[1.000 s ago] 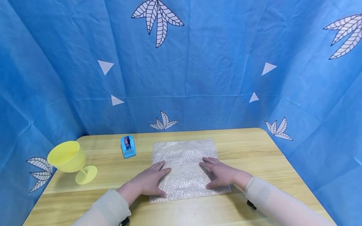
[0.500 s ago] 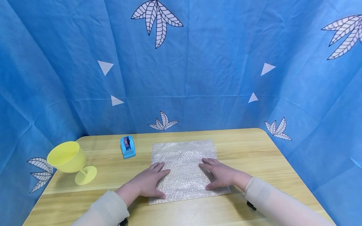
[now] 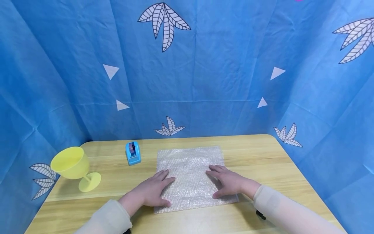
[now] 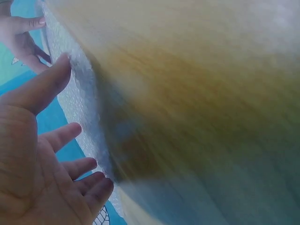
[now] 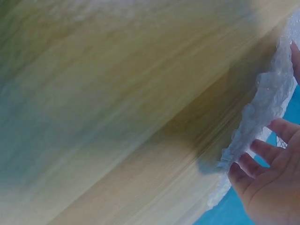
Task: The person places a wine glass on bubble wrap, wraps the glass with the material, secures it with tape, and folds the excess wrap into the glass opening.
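A sheet of clear bubble wrap (image 3: 191, 178) lies flat on the wooden table (image 3: 254, 152), close to its front middle. My left hand (image 3: 150, 191) rests on the sheet's left edge, thumb apart from the other fingers. On the right side of the wrap rests my right hand (image 3: 229, 182), fingers spread. In the left wrist view, the fingertips (image 4: 75, 129) of the left hand meet the wrap, and nothing is gripped. Seen from the right wrist, the right hand (image 5: 269, 173) touches the crinkled wrap (image 5: 253, 122) with its fingertips.
At the table's left stands a large yellow goblet-shaped cup (image 3: 70, 164) on a round foot. A blue tape dispenser (image 3: 133, 154) with a roll in it sits behind the left hand. A blue patterned curtain (image 3: 193, 68) encloses the back and both sides.
The head view has shifted very slightly. Both hands stay on the bubble wrap in nearly the same places, and the cup and tape dispenser have not moved.
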`<move>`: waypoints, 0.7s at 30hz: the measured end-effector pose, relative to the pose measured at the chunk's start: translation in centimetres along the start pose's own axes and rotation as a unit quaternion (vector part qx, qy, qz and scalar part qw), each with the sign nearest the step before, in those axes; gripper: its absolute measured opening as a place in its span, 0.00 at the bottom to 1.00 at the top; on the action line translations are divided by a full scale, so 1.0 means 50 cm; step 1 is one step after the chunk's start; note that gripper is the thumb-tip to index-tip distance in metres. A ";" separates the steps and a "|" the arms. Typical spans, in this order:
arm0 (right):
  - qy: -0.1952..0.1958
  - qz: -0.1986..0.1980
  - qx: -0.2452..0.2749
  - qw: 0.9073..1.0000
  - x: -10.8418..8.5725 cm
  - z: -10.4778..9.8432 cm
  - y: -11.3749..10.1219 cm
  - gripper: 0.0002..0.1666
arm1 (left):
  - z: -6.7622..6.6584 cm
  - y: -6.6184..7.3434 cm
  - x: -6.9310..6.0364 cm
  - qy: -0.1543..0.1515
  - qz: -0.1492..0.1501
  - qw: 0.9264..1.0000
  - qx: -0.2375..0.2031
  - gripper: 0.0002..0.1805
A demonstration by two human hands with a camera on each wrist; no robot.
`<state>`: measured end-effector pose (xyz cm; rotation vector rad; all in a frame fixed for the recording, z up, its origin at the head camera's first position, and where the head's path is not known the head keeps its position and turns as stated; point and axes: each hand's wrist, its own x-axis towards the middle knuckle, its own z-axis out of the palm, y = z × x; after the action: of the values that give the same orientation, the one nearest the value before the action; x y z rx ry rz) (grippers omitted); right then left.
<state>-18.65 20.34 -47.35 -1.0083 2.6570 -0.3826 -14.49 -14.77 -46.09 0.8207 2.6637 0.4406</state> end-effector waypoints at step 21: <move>0.000 -0.011 0.009 1.000 0.002 0.000 0.000 0.59 | -0.089 -0.016 -0.080 0.286 -0.044 0.945 0.156 0.36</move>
<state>-18.73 20.26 -47.40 -1.0315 2.6395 -0.4107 -13.47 -18.62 -41.55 0.7354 3.3608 0.2636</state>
